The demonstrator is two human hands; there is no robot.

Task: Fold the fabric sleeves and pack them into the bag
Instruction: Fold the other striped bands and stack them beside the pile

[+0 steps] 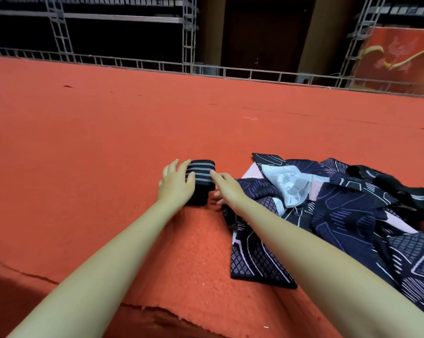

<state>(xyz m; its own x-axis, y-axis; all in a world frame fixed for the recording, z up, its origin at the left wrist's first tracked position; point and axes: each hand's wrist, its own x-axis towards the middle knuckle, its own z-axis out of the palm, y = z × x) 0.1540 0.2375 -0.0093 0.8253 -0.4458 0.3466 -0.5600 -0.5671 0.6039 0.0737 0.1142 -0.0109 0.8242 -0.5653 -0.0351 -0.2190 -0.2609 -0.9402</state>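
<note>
Fold step: L + R hands squaring a folded sleeve on the red worktop.

L hand (175, 184) at 9 o'clock of the folded sleeve (200, 181), grip wide, straight fingers laid over its striped band. R hand (226, 189) at 3 o'clock, fingers straight on the edge, nothing pinched. Judgement: press both sides evenly, keep band edges flush so the bundle holds shape w/o springing open. Patterned fabric pile (328, 215) lies at 3–4 o'clock, near; which part is the bag, can't tell.

Two bare forearms — no sleeves, no gloves, no rings.
</note>
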